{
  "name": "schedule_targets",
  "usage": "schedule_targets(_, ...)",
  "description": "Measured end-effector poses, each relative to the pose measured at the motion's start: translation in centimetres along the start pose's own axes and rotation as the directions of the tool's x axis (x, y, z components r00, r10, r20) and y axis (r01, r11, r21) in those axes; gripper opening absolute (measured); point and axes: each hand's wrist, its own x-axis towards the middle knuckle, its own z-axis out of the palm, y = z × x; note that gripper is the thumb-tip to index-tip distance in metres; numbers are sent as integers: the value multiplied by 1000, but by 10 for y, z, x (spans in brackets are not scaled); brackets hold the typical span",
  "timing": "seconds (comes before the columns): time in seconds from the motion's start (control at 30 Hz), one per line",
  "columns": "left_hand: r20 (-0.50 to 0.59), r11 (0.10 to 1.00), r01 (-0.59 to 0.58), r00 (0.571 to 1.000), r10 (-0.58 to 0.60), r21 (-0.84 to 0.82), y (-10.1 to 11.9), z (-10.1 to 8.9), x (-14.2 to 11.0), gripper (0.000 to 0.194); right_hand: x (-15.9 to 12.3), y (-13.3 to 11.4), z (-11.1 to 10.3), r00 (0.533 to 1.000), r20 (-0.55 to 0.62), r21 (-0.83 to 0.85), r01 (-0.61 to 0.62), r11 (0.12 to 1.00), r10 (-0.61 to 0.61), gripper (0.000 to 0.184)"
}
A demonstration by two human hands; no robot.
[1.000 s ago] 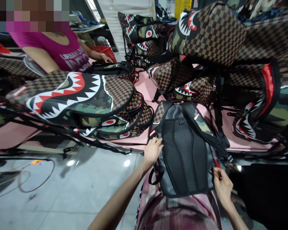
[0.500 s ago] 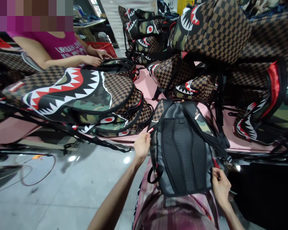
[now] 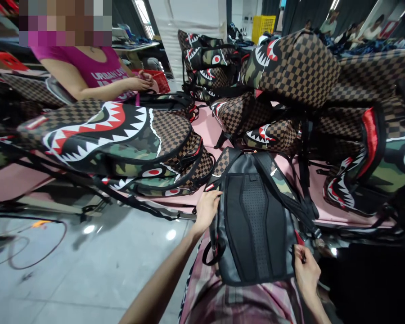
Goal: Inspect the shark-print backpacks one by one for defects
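Note:
A black backpack (image 3: pixel 253 229) leans back-panel up against the table edge, its lower end over my lap. Its padded back has a perforated middle strip, and checkered and camouflage shoulder straps spread at the top. My left hand (image 3: pixel 207 209) is closed on the bag's left side, just below a small red tag (image 3: pixel 209 186). Lower down on the opposite side, my right hand (image 3: pixel 306 270) pinches the edge beneath a bit of red fabric (image 3: pixel 299 238). The fingertips of both hands are partly hidden by the bag's edges.
A pink table (image 3: pixel 205 123) carries several shark-mouth backpacks, with a large one (image 3: pixel 104 135) at left and a checkered stack (image 3: pixel 290 67) at right. Across the table stands a co-worker in a magenta shirt (image 3: pixel 101 74), near a red basket (image 3: pixel 160 81). A cable (image 3: pixel 65 234) lies on the floor.
My view has tilted up a little. Both my hands stay on the backpack's sides. The co-worker's hands have lifted off the dark bag and come together.

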Motion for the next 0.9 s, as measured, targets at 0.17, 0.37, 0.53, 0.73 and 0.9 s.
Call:
schedule_targets(0.17,38,996,-6,999,2,87,3,-4,4,21,3,1,3,1000,10,-7,-9,1000,9,54)
schedule_targets(0.37,30,986,-34,999,29,164,20,9,3,26,0,-6,2,999,-18,23,-28,999,28,50)
schedule_targets(0.53,8,989,-136,991,136,52,7,3,1,19,8,-16,-32,999,50,169,13,986,-22,42)
schedule_targets(0.73,-137,912,176,961,-241,-370,-32,-4,2,25,96,-31,-60,987,-51,58,156,986,-153,42)
schedule_targets(0.9,36,878,214,975,-220,-428,-40,-6,7,37,154,-36,-32,956,239,-162,214,963,-172,51)
